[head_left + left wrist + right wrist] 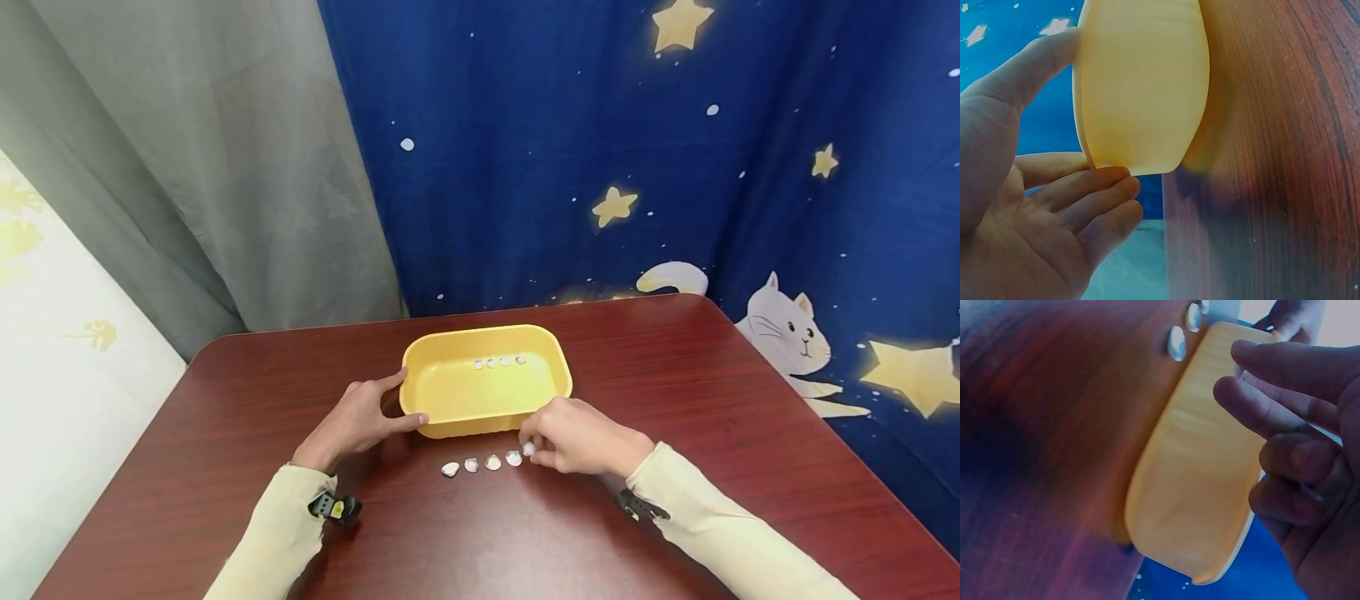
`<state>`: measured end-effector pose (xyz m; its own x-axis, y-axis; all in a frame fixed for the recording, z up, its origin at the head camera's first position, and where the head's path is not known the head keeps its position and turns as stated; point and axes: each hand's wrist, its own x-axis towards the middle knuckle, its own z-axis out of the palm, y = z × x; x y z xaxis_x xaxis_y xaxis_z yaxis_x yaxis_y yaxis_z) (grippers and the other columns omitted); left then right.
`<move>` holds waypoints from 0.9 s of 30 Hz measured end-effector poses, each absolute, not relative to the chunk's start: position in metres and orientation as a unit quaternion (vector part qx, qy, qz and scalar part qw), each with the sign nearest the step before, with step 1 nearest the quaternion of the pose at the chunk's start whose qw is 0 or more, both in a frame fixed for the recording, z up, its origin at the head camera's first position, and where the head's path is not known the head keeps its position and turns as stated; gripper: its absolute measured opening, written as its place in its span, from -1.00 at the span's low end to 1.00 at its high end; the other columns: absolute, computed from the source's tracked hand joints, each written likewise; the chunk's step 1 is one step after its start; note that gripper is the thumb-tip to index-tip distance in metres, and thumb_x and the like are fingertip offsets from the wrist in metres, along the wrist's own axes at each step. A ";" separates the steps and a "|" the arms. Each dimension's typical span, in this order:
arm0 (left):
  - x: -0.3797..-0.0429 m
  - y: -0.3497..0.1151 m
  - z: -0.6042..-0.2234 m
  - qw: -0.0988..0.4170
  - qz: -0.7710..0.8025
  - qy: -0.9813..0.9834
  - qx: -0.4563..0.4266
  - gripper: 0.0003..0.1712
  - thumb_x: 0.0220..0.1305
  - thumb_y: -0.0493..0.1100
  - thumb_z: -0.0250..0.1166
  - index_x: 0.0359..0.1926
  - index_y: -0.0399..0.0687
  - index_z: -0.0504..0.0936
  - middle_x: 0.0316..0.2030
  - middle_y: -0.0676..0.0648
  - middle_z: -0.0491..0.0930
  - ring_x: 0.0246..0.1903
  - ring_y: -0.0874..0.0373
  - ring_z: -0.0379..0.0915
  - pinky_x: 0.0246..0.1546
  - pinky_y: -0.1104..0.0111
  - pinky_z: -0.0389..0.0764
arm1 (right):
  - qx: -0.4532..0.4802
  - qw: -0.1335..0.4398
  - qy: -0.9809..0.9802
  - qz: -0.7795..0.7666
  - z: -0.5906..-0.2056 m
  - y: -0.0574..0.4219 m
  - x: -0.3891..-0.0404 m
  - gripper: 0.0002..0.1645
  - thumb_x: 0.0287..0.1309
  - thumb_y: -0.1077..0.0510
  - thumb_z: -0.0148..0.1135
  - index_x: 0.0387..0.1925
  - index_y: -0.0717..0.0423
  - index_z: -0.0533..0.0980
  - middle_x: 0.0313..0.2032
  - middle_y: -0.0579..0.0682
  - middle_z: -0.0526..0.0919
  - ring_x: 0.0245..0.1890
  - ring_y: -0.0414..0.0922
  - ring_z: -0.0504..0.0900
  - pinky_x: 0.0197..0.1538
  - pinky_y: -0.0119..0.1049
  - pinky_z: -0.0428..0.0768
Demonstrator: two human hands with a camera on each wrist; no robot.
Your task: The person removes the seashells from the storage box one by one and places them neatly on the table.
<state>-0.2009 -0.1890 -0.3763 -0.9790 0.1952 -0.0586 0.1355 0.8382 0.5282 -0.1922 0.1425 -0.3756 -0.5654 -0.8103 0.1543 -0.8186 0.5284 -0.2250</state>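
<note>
A yellow plastic tub (487,421) stands on the table. My left hand (363,421) holds its left end, thumb on the front rim and fingers along the end wall. In the left wrist view, the fingertips (1124,172) lie at the tub's rim. Just in front of the tub, my right hand (577,437) pinches a small clear gem (528,448) between thumb and forefinger; its other fingers are curled. A pale glint shows among those fingers in the right wrist view. Several similar gems (492,462) lie in a row on the table, left of the right hand.
Inside the tub, several small gems (491,362) sit in a row toward the back wall. The reddish-brown wooden table (510,533) has rounded far corners. Behind it hang a grey curtain (292,208) and a blue star-patterned curtain (510,167). Both wrists wear dark straps.
</note>
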 end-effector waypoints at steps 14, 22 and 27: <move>-0.202 -0.188 -0.377 0.056 0.274 0.956 0.083 0.14 0.07 0.34 0.46 0.51 -0.14 0.25 0.41 -0.26 0.39 0.25 -0.08 0.43 0.33 -0.10 0.44 | 0.459 0.030 -0.886 0.063 -0.401 0.143 -0.194 -0.74 0.01 0.19 0.48 -0.56 -0.17 0.55 -0.62 -0.34 0.46 -0.53 -0.38 0.36 -0.46 -0.42 0.44; -0.201 -0.188 -0.377 0.059 0.271 0.957 0.081 0.16 0.05 0.38 0.45 0.51 -0.13 0.24 0.41 -0.26 0.38 0.28 -0.11 0.42 0.33 -0.10 0.44 | 0.446 0.034 -0.893 0.055 -0.403 0.144 -0.196 -0.68 0.04 0.15 0.48 -0.60 -0.19 0.48 -0.62 -0.35 0.37 -0.53 -0.33 0.35 -0.46 -0.40 0.42; -0.201 -0.189 -0.377 0.055 0.270 0.958 0.081 0.15 0.06 0.36 0.45 0.51 -0.11 0.24 0.41 -0.25 0.39 0.12 -0.04 0.44 0.26 -0.03 0.51 | 0.437 0.012 -0.897 0.068 -0.403 0.144 -0.198 -0.71 0.08 0.14 0.46 -0.57 -0.18 0.50 -0.60 -0.33 0.39 -0.51 -0.29 0.35 -0.43 -0.41 0.41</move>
<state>-0.2015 -0.1885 -0.3771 -0.9810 0.1840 -0.0620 0.1245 0.8409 0.5266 -0.1979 0.1444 -0.4031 -0.6178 -0.7821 0.0819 -0.7854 0.6087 -0.1121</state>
